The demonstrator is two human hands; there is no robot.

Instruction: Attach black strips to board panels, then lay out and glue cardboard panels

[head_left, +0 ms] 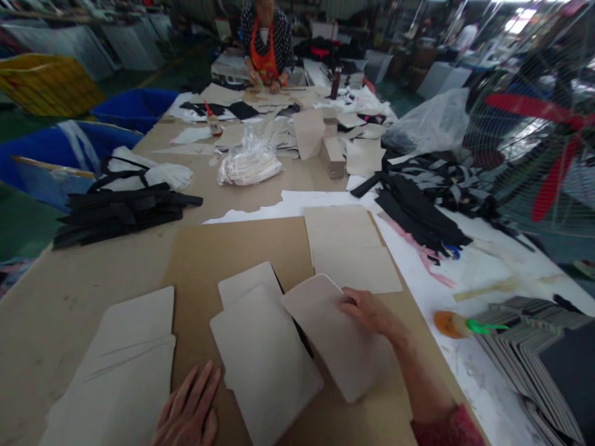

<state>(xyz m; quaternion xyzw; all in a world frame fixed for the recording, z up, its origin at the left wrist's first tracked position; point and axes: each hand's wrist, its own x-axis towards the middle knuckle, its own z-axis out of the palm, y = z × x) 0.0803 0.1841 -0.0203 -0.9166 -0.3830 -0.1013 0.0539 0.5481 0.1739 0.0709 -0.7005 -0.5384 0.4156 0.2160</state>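
Observation:
My right hand (369, 313) rests on a pale grey card piece (332, 337) with rounded corners, fingers curled at its upper right edge. That piece overlaps a dark sheet and lies beside a larger grey card piece (264, 359). My left hand (190, 409) lies flat with fingers stretched out, on the brown cardboard sheet (223, 254) between the larger piece and a stack of grey card pieces (121, 365) at the left. More beige card sheets (348, 248) lie further ahead.
Black fabric strips (121, 210) lie left, more black strips (418, 210) right. An orange glue bottle with a green tip (458, 324) lies by stacked dark panels (534, 353). A fan (534, 142) stands right. A person in an orange apron (266, 43) works at the table's far end.

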